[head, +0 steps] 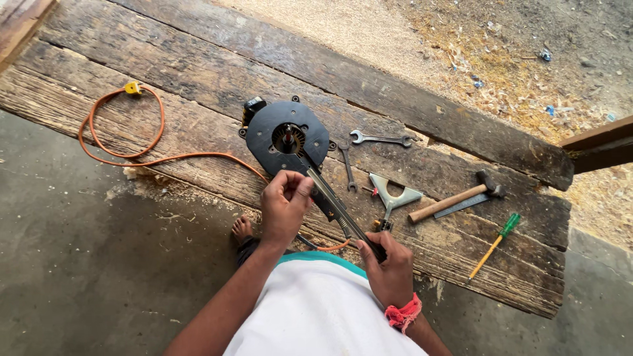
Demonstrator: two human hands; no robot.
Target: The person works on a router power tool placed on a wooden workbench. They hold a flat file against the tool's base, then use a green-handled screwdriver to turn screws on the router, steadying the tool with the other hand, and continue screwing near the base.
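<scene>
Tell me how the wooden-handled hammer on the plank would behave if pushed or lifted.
The hammer probably feels head-heavy, its dark metal head sitting at one end of a slim wooden handle. It lies flat on the rough plank, so a push would likely pivot it rather than roll it.

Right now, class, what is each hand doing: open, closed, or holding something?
Left hand: closed, fingers pinched at the upper end of the long metal tool.
Right hand: closed on the tool's dark handle end.
</scene>
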